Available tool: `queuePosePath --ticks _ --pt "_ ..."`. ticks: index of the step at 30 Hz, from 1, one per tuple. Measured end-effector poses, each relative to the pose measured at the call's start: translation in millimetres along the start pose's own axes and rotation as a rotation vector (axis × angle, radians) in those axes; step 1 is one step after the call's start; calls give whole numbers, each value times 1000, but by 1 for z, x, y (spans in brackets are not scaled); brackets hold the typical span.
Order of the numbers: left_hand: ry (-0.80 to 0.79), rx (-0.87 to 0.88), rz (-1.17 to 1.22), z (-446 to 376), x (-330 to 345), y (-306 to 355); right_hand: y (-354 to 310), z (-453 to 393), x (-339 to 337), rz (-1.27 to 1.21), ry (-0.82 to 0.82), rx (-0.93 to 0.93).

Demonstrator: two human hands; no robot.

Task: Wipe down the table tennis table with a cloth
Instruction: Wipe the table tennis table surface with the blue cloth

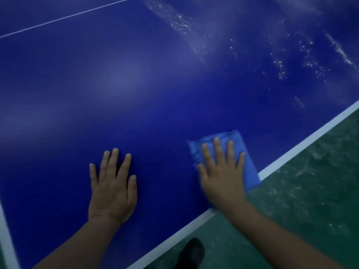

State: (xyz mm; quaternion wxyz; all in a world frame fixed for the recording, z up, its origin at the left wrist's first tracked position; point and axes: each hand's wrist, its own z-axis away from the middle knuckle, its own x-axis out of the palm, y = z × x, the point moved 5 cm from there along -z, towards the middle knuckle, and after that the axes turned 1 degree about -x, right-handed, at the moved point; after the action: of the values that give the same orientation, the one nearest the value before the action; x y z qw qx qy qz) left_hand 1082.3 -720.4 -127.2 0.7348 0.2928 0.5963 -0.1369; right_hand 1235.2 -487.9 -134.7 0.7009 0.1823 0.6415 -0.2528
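The blue table tennis table [136, 94] fills most of the view. A folded blue cloth [248, 162] lies flat near the table's white right edge line, one corner reaching over that edge. My right hand [221, 171] presses flat on the cloth with straight, spread fingers. My left hand [112, 185] rests flat on the bare table surface to the left of the cloth, fingers straight. Wet streaks and droplets [184, 26] glisten on the far part of the table.
A white edge line [291, 150] borders the table on the right, and another white line [5, 239] runs at the lower left. A thin white centre line [58, 19] crosses the far left. Green floor [310, 191] lies beyond the edge, with a dark shoe [192, 251] below.
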Motion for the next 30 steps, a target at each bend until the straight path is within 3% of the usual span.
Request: queuePosePath --ticks 6,9,12,15,17,19,20,23,25,27,28,30 --pt "155 -30 103 3 -5 -7 -156 -40 7 -119 4 -257" --pt "186 -41 134 1 -6 -9 -191 -98 3 -118 -12 -314" --pt "142 -42 132 -1 -4 -8 -103 -139 -1 -94 38 -166" --pt "107 -18 116 0 -4 -5 83 -145 -17 7 72 257" --pt "75 -15 97 -1 -2 -5 187 -130 -34 -91 3 577" --pt "45 -14 79 -1 -2 -4 218 -116 -43 -156 -7 738" --pt "32 -17 69 -1 -3 -4 206 -112 -41 -156 8 729" --pt "3 -18 46 -2 -4 -3 111 -83 -25 -78 57 386" --pt "-13 -26 45 -2 -4 -3 29 -30 -5 -15 40 -42" --pt "-11 -26 44 -1 -3 -3 -6 25 8 0 -29 -466" --pt "-5 -24 47 0 -3 -3 5 26 7 1 -59 -573" --pt "-3 -27 55 -1 -3 -3 63 -15 -3 21 -18 -444"
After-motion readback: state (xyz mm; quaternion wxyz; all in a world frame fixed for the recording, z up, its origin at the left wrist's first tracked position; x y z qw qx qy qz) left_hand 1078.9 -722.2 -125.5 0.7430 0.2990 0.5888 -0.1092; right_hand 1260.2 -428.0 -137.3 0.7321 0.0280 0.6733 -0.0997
